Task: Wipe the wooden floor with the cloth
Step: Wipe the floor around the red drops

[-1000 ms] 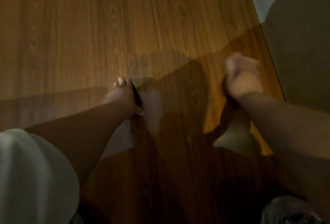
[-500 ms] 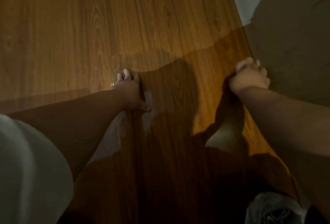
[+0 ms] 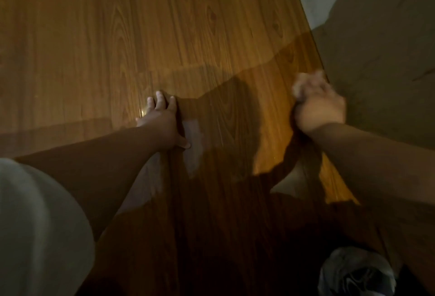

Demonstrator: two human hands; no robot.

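Both bare arms reached forward. The left hand [image 3: 162,121] lay palm down, fingers straight and slightly spread, thumb out sideways. The right hand [image 3: 320,107], blurred, was curled tight round the cloth [image 3: 298,86].

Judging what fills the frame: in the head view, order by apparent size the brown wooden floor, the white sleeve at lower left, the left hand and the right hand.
1. Brown wooden floor
2. White sleeve, enlarged by nearness
3. Left hand and blurred right hand: alike, unranked
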